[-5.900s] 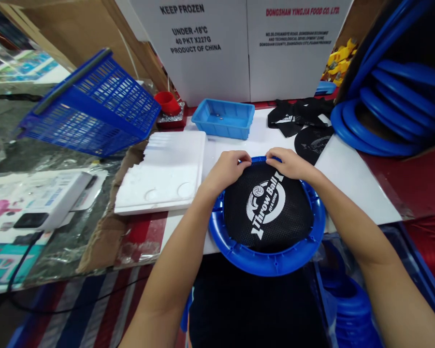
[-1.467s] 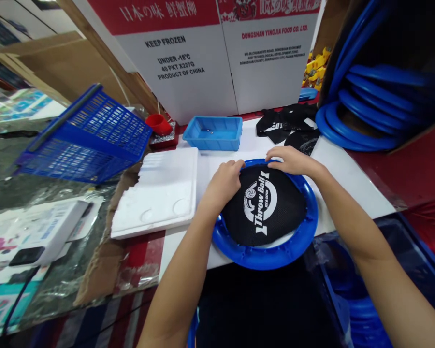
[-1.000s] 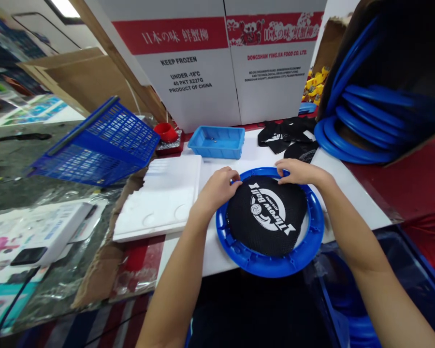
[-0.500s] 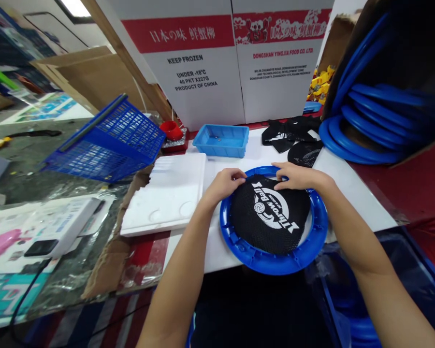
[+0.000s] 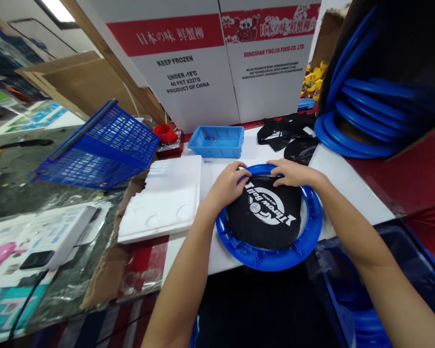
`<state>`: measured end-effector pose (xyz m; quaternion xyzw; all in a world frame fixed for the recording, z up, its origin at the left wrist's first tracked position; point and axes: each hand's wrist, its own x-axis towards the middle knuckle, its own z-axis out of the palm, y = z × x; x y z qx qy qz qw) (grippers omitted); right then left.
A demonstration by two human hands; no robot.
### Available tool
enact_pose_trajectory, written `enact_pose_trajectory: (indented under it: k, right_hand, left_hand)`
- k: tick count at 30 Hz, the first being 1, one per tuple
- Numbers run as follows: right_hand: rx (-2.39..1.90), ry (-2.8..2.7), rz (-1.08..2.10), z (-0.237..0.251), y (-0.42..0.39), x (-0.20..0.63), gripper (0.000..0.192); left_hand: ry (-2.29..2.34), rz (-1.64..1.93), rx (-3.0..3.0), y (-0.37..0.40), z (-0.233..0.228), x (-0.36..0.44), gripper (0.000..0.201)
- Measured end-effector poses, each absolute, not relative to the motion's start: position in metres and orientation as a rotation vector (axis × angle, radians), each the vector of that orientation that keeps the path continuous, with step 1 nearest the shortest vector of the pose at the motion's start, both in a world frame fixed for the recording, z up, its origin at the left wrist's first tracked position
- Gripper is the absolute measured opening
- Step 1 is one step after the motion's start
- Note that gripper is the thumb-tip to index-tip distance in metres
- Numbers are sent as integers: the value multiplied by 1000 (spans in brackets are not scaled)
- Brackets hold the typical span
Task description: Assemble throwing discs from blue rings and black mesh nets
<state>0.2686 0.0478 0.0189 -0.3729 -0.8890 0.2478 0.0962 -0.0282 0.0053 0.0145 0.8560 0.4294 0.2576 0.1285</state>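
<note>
- Since half a second ago the black mesh net (image 5: 266, 217) has turned a little further inside the blue ring (image 5: 271, 253); logo now nearly upside down.
- Risk: net edge could slip off the far rim if the fingers let go unevenly.
- Left hand (image 5: 227, 183) curled, pinching net at far-left rim.
- Right hand (image 5: 290, 173) curled, pressing net at far rim.
- Ring lies flat on the white board (image 5: 348, 181), overhanging its near edge.

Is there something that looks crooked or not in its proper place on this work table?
Yes. The blue basket at the left lies tipped on its side. The black mesh does not fill the blue ring: a white gap shows at its right edge. Both hands, left hand and right hand, press its far edge.
</note>
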Motion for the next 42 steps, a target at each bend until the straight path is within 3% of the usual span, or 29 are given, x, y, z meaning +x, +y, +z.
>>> enact_pose_trajectory:
  k: [6,15,33,42]
  right_hand:
    - [-949,-2584,789,14,48,257,22]
    - [-1053,-2533,935,33,51,286,30]
    - [-969,-2174,1231,5,79,296,37]
    - [-1120,-2334,960,13,70,293,25]
  left_hand:
    - [1256,510,2548,11,4,-35,21]
    - [1285,618,2166,14,22,-52,15]
    - [1260,788,1558,18,5,-45,25]
    - [1368,808,1570,18,-2,-40,32]
